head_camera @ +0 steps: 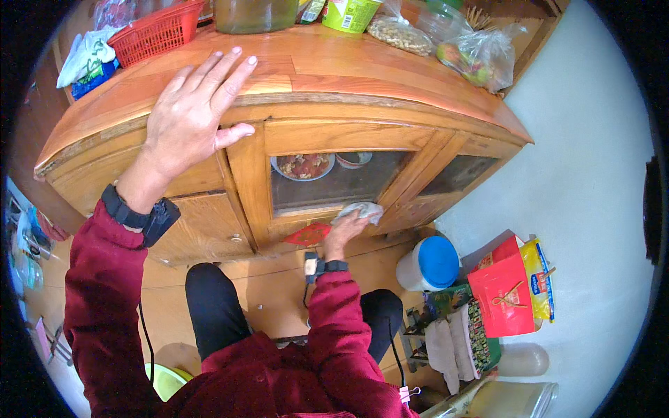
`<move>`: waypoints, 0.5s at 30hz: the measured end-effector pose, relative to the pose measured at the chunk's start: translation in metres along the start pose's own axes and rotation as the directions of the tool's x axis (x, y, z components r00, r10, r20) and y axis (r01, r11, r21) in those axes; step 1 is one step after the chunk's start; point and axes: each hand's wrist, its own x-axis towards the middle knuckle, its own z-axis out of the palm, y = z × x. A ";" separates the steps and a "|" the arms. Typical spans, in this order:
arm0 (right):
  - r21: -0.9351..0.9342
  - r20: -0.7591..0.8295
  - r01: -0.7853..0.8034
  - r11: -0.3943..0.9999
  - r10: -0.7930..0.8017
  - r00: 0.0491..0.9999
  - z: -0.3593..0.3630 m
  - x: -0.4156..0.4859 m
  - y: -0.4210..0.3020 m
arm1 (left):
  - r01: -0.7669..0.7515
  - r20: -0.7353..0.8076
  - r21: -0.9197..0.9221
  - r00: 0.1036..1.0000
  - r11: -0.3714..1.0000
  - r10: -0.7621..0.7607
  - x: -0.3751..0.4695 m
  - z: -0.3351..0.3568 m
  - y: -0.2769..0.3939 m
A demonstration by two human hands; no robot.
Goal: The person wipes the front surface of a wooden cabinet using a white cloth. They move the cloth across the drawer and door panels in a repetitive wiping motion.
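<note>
My left hand point(191, 107) rests with fingers spread on the front edge of the wooden cabinet top point(334, 62). It holds nothing. Lower down, my right hand point(345, 230) presses a whitish cloth point(368, 211) against the lower frame of the cabinet's glazed door point(345, 137). The cloth sits near the bottom right corner of the glass pane point(334, 190). Just left of that hand is a red paper decoration point(308, 234) on the door. Behind the glass stand a bowl of food point(304, 166) and a smaller bowl point(354, 159).
A red plastic basket point(157, 36), a glass jar point(255, 15), a green tub point(350, 14) and bagged food point(473, 57) line the cabinet top. At right stand a blue-lidded bucket point(439, 264) and a red gift bag point(504, 292). A green basin point(164, 381) is at lower left.
</note>
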 end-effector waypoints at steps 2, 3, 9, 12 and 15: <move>0.045 -0.009 -0.138 0.989 0.138 0.990 -0.007 0.029 0.003 | 0.000 -0.014 -0.016 1.000 1.000 -0.001 -0.001 0.001 0.000; 0.060 -0.008 -0.154 0.986 0.155 0.988 -0.006 0.032 0.004 | 0.007 -0.006 -0.006 1.000 1.000 -0.007 -0.001 0.002 0.000; 0.218 0.006 -0.242 0.945 0.247 0.969 0.012 -0.022 -0.008 | 0.011 -0.029 0.017 1.000 1.000 -0.010 -0.003 0.005 0.000; 0.178 0.102 -0.341 0.923 0.328 0.939 0.024 -0.081 -0.015 | 0.007 -0.037 0.021 0.999 1.000 -0.007 -0.003 0.006 0.000; 0.188 0.144 -0.461 0.867 0.440 0.886 0.042 -0.139 -0.015 | 0.011 -0.036 0.012 0.999 1.000 -0.011 -0.004 0.006 0.000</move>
